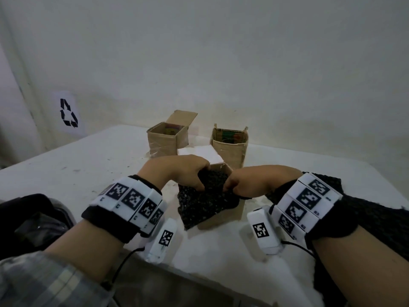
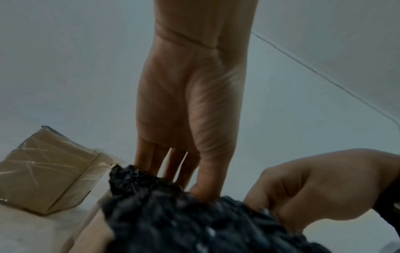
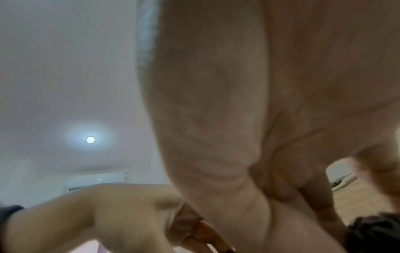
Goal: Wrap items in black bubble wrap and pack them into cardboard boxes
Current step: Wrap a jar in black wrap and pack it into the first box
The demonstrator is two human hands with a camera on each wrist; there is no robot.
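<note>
Two hands meet at the middle of the white table (image 1: 66, 165), both on one sheet of black bubble wrap (image 1: 205, 202). The left hand (image 1: 177, 171) has its fingers behind the raised top edge of the wrap and its thumb on the near face, pinching that edge. The right hand (image 1: 250, 182) has its fingers curled, clamped on the wrap's right side. The wrap drapes over one low cardboard box (image 1: 223, 214), whose brown side shows beneath it (what the wrap encloses is hidden).

Counted, there are three cardboard boxes: the one under the wrap, and two open ones standing farther back near the wall. The back left box (image 1: 163, 141) has a flap raised and tape across its front; the back right box (image 1: 230, 147) stands well apart from it, with something coloured inside. A white flat thing (image 1: 199, 152) lies between those two. A second dark piece of bubble wrap (image 1: 376, 218) lies under the right forearm. One recycling sign (image 1: 68, 113) hangs on the wall
</note>
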